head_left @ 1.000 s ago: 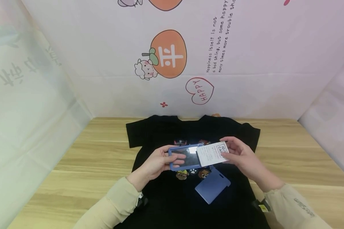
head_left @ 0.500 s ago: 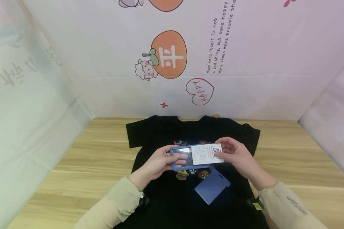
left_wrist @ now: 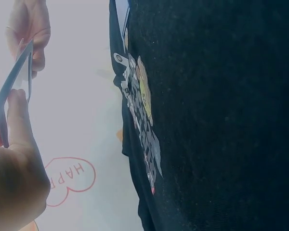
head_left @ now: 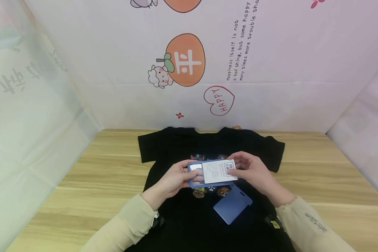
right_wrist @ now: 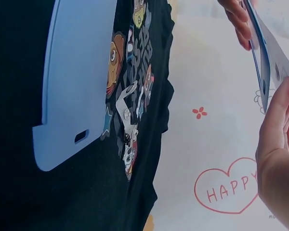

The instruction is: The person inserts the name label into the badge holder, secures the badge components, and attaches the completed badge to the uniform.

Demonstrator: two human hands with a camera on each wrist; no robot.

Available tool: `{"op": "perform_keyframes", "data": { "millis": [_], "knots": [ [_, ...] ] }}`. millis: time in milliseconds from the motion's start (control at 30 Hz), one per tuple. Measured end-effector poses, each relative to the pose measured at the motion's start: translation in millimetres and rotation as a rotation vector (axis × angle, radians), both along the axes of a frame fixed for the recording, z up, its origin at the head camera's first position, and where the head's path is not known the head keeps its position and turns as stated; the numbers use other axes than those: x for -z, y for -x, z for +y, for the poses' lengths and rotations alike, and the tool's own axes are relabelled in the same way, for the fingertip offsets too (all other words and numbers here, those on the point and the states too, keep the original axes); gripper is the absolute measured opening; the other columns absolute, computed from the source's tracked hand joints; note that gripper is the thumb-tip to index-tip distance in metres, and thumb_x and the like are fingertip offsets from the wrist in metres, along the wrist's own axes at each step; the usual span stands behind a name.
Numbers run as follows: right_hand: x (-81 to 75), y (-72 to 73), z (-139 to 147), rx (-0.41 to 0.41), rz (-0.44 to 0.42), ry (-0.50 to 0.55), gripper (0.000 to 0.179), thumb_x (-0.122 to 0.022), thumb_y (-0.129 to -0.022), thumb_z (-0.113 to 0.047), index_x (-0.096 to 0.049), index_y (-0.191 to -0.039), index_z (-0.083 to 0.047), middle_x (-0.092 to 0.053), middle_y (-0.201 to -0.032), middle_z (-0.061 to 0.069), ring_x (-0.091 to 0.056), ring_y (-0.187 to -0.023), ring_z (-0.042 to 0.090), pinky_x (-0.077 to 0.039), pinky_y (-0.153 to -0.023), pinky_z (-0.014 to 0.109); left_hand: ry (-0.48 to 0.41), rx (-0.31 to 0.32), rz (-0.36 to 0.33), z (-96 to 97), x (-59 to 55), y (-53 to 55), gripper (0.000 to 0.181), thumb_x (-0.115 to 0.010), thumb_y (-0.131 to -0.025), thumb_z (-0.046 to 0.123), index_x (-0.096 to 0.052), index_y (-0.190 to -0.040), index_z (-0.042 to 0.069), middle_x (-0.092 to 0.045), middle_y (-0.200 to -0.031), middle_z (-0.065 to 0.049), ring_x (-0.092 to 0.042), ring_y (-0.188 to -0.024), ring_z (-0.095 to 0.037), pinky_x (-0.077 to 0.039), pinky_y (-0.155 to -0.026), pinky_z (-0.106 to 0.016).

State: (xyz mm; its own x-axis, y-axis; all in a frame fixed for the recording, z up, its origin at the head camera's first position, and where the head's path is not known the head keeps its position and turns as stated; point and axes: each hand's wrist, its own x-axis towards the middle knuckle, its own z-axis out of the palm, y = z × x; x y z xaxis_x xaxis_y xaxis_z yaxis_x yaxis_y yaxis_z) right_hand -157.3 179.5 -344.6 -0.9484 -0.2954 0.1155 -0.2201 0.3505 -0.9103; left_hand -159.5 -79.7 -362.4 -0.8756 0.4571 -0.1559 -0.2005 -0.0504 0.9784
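Observation:
My left hand (head_left: 177,177) grips the left end of a blue-framed card holder (head_left: 193,185) with a clear window, thumb on the front and fingers behind. A white card (head_left: 215,171) printed "ID CARD" lies over the right part of the frame. At its right end, my right hand (head_left: 250,171) pinches the card between thumb and fingers. Seen edge-on in the right wrist view, the card (right_wrist: 274,48) stands at a slight angle to the blue frame (right_wrist: 264,62). Below the hands, a flat blue cover (head_left: 233,204) with a slot lies on the black T-shirt.
The black T-shirt (head_left: 176,147) with cartoon prints is spread on a wooden table (head_left: 113,168). In the right wrist view, a small metal clip (right_wrist: 127,113) lies on the shirt's print. A printed white cloth (head_left: 271,70) hangs behind the table.
My right hand has moved left with the card, which now covers more of the holder's window. My left hand and the loose blue cover have stayed nearly in place.

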Motion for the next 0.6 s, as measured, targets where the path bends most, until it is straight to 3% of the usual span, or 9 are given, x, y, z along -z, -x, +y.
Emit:
{"op": "perform_keyframes", "data": {
  "millis": [600],
  "knots": [
    [-1.8,-0.6,-17,0.026,0.093,-0.105,0.029,-0.072,-0.082,-0.007,-0.062,-0.108,-0.001,-0.067,-0.095,0.012,-0.062,-0.077,0.017,-0.053,-0.065,0.023,-0.011,-0.009,-0.023,2.5,-1.9,-0.6,0.044,-0.049,-0.098,0.006,-0.039,-0.14,0.003,-0.062,-0.122,-0.021,-0.067,-0.1,-0.021,-0.054,-0.087,-0.037]
  ]
}}
